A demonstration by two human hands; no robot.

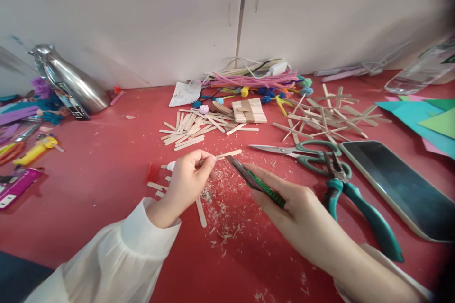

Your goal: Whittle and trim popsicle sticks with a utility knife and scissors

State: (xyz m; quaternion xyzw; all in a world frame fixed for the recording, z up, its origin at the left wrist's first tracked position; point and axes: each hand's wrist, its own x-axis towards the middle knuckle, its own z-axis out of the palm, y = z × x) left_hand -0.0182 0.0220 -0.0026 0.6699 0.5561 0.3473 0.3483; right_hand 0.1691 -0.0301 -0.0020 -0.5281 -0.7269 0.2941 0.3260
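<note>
Between thumb and fingers, my left hand [190,175] pinches one end of a wooden craft stick [231,154], its free end pointing right. My right hand [295,203] is closed around a green utility knife [265,187]. The knife's blade [233,163] is out and sits at or just below the stick; whether it touches cannot be made out. Wood shavings [227,218] are scattered over the red table [117,165] below both hands. Several sticks lie under and beside my left hand, one of them [201,212] pointing toward me.
Scissors [284,149], teal-handled pliers [341,182] and a phone [398,184] lie to the right. Loose craft sticks [192,125] and a bundled stack [250,111] lie ahead, before pink pipe cleaners [249,79]. A steel jug [74,78] stands back left, a clear bottle [419,68] back right.
</note>
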